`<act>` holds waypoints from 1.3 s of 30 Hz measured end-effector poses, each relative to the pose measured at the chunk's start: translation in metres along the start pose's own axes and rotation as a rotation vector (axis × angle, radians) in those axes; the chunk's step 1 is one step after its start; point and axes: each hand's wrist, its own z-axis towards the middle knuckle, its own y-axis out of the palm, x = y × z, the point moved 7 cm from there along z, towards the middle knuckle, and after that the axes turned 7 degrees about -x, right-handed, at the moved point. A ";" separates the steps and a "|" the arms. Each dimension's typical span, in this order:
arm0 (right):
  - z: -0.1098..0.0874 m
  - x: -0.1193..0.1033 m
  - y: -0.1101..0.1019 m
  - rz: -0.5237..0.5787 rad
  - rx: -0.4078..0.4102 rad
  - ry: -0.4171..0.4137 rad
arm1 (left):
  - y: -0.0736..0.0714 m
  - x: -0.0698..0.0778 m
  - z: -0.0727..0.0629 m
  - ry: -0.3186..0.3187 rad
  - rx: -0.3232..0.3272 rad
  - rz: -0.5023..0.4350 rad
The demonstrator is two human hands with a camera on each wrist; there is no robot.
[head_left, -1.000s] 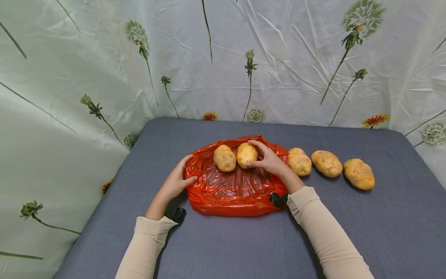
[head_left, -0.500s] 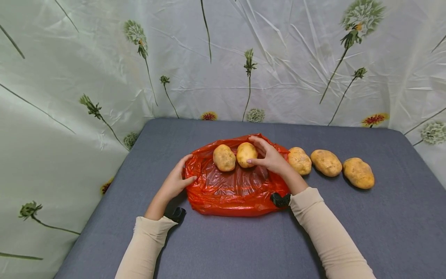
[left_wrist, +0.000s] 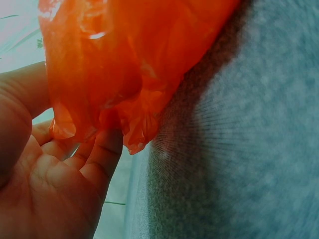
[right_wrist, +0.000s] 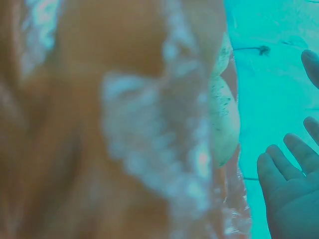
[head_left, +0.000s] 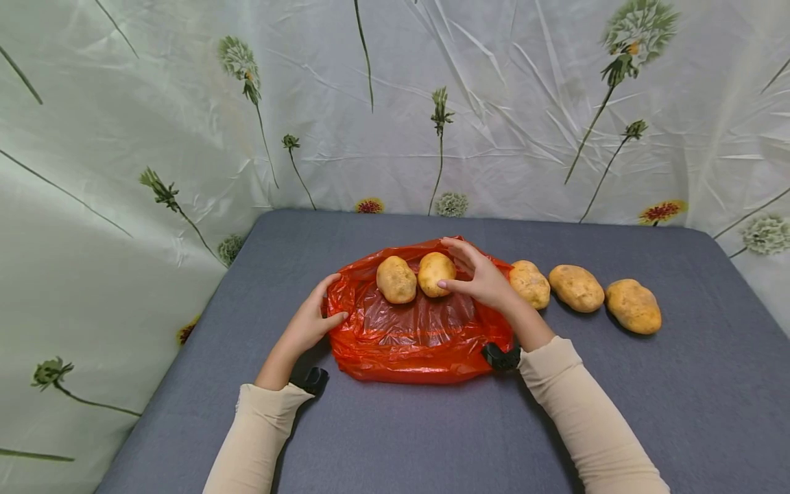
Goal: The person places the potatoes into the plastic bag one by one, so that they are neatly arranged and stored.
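A red plastic bag (head_left: 407, 357) lies spread with its mouth open towards me. Two potatoes sit side by side at its far part: a left potato (head_left: 396, 280) and a right potato (head_left: 436, 274). My left hand (head_left: 308, 321) holds the bag's left edge, with the thumb on the near side and fingers behind, as the left wrist view shows around the red plastic (left_wrist: 114, 64). My right hand (head_left: 484, 278) hovers at the right potato with fingers spread; its thumb tip overlaps the potato in the head view. In the right wrist view, blurred plastic hides much.
Three more potatoes lie in a row right of the bag: a near one (head_left: 529, 285) beside its edge, a middle one (head_left: 577, 288) and a far-right one (head_left: 633, 307). All rest on a grey-blue table (head_left: 407, 439). Flower-printed cloth (head_left: 345, 103) hangs behind and at the sides.
My right hand's fingers have loosened from the right potato and drawn slightly to the right. The potatoes, the bag and my left hand stay about where they were.
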 end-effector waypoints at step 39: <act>-0.050 -0.020 -0.045 -0.140 0.159 -0.064 | 0.000 -0.001 -0.001 -0.018 0.009 -0.001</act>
